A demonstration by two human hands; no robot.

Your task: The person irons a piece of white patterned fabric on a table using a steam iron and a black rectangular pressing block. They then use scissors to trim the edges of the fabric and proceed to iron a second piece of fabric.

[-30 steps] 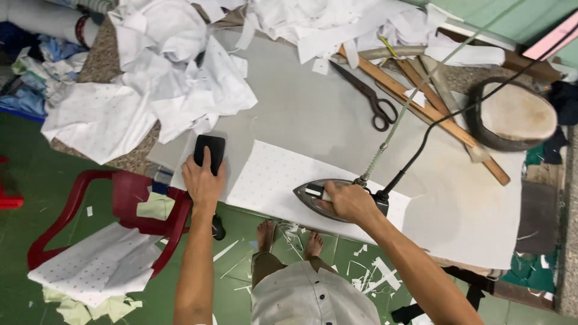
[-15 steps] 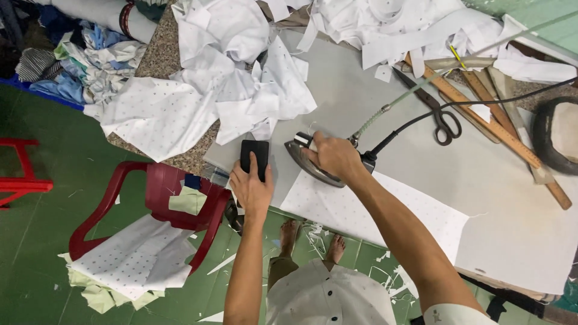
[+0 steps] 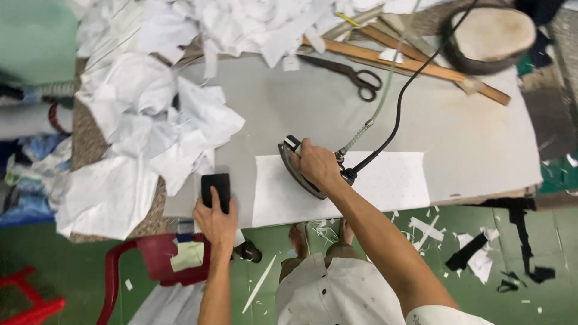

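Table (image 3: 469, 138) with a grey top fills the middle of the view, and a big heap of white cloth (image 3: 150, 114) covers its left and far edges. White dotted fabric (image 3: 385, 183) lies flat along the near edge of the table. A red chair (image 3: 156, 259) stands on the green floor under the left near corner.

The right arm reaches forward from the lower right, slightly bent, and the right hand (image 3: 316, 165) is closed around the handle of the iron (image 3: 298, 168). The iron stands on the left part of the fabric, its point toward the left. A black cord (image 3: 400, 102) and a pale hose run from its back to the far right corner.

The left arm goes straight up from the bottom edge. The left hand (image 3: 217, 219) lies with fingers stretched on a black block (image 3: 215, 186), pressing it at the near edge, left of the fabric.

Scissors (image 3: 352, 72) and a wooden ruler (image 3: 415, 63) lie at the far edge.
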